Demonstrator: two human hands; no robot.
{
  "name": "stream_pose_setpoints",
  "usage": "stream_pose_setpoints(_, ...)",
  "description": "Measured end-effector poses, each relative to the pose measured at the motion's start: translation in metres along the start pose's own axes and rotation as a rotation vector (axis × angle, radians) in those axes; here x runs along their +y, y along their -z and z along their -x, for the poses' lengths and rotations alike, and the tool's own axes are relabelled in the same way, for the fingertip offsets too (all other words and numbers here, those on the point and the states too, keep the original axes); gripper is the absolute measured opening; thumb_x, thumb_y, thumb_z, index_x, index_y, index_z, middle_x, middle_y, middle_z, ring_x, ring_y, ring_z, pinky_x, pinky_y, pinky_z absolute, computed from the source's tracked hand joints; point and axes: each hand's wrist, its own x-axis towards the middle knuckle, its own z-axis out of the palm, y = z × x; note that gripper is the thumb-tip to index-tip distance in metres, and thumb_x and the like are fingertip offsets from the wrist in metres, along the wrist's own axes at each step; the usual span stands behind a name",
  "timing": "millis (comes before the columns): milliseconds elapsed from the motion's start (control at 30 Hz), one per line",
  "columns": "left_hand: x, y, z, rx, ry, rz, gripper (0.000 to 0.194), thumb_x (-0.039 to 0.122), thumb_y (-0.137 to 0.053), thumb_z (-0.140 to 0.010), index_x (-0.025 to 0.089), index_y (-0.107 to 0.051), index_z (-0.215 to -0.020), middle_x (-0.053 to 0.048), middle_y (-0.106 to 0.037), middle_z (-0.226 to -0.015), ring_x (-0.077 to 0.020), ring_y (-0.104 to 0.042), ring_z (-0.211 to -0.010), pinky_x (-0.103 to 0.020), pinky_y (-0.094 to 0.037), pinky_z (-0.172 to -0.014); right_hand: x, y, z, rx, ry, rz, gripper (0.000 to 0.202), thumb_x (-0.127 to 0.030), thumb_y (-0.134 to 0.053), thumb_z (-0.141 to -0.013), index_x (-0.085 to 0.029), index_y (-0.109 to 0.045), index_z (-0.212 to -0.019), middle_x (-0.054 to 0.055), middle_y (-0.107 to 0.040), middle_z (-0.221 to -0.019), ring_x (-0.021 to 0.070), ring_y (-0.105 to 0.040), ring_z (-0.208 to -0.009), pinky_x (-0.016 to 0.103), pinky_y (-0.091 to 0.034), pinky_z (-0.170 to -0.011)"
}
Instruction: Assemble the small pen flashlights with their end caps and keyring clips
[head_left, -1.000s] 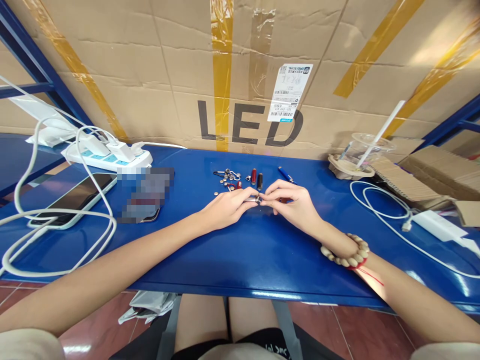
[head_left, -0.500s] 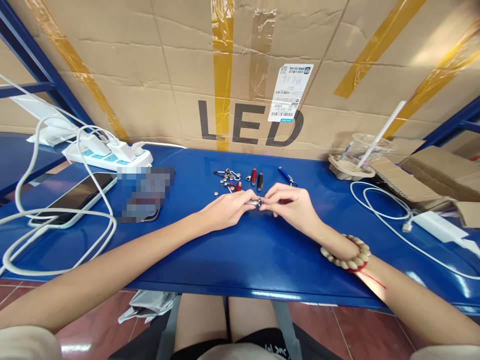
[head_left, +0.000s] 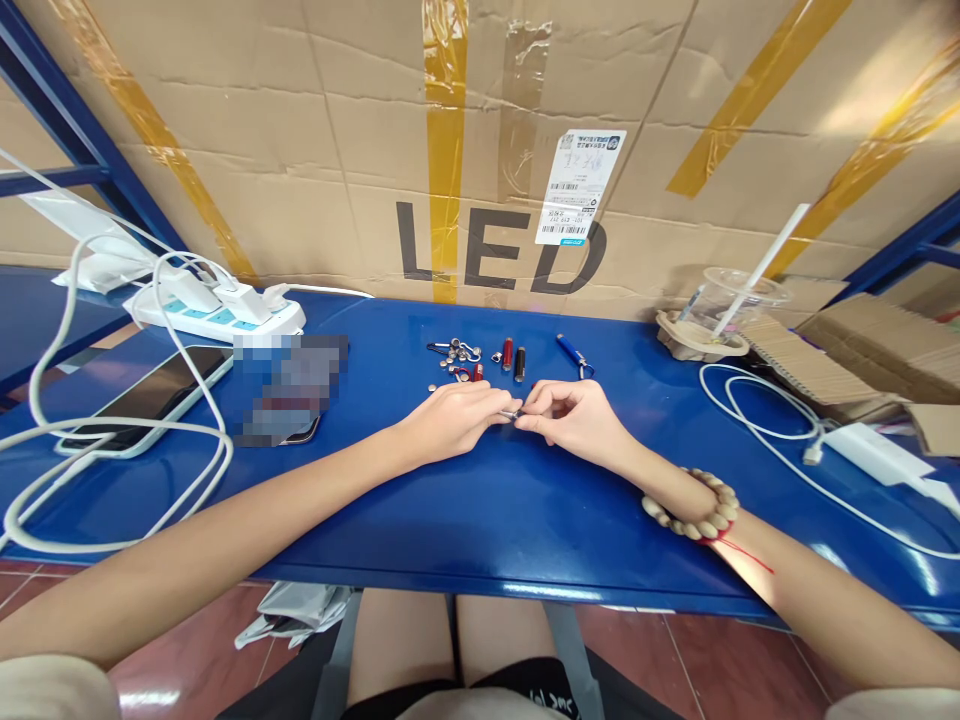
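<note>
On the blue metal table [head_left: 480, 520], the left hand [head_left: 450, 420] and the right hand [head_left: 577, 420] both pinch one small silver metal cylinder [head_left: 512, 413] between fingertips, low over the table. Spare small metal parts [head_left: 461, 358] lie just beyond, within reach.

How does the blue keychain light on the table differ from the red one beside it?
The blue keychain light lies slanted, to the right and apart; the red keychain light lies nearly straight away from the viewer, close beside a black one. The blue one looks longer and slimmer, the red one stubbier. Both lie untouched on the blue table, beyond the hands.
</note>
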Motion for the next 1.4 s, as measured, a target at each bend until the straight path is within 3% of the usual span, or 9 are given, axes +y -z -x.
stream_pose_setpoints(133, -0.0008, -0.0011, 0.0007, 0.034, -0.024, -0.002, 0.023, 0.025, -0.036, -0.093, 0.015, -0.057, -0.094, -0.006, -0.067, -0.086, -0.0136, -0.060, -0.077, -0.024, -0.045, -0.069, -0.0002, 0.0008, -0.0003, -0.054, -0.125, -0.050, 0.038, -0.046, -0.078, -0.054, -0.015, -0.057, -0.054, 0.001, -0.059, -0.055, 0.0075, -0.046, -0.038, 0.022, -0.037, -0.039)
stream_pose_setpoints(367, 0.0005, -0.0013, 0.0002, 0.102, -0.011, 0.022, 0.022, 0.025, -0.039, -0.093, 0.016, -0.058, -0.101, -0.003, -0.066, -0.081, -0.0122, -0.059, -0.071, -0.022, -0.045, -0.067, 0.0003, 0.0021, -0.0014, -0.069, -0.200, -0.051, 0.039, -0.048, -0.078, -0.053, -0.014, -0.059, -0.056, 0.000, -0.057, -0.052, 0.0072, -0.046, -0.039, 0.021, -0.035, -0.041)
stream_pose_setpoints(767, 0.0019, 0.0005, -0.0010, 0.028, 0.043, 0.034, 0.028, 0.027, -0.035, -0.094, 0.016, -0.059, -0.104, -0.005, -0.066, -0.084, -0.0135, -0.058, -0.076, -0.024, -0.046, -0.074, 0.0026, 0.0040, -0.0036, -0.070, -0.203, -0.030, 0.041, -0.052, -0.076, -0.054, -0.015, -0.058, -0.057, -0.002, -0.053, -0.047, 0.0069, -0.044, -0.039, 0.021, -0.033, -0.040)
stream_pose_setpoints(1400, 0.0027, 0.0008, -0.0011, 0.071, 0.075, 0.096, 0.026, 0.027, -0.038, -0.093, 0.017, -0.056, -0.109, -0.004, -0.067, -0.089, -0.0126, -0.059, -0.079, -0.024, -0.047, -0.074, 0.0016, 0.0052, -0.0054, -0.075, -0.224, -0.078, 0.037, -0.046, -0.077, -0.055, -0.016, -0.056, -0.057, -0.005, -0.050, -0.043, 0.0060, -0.043, -0.038, 0.019, -0.030, -0.038)
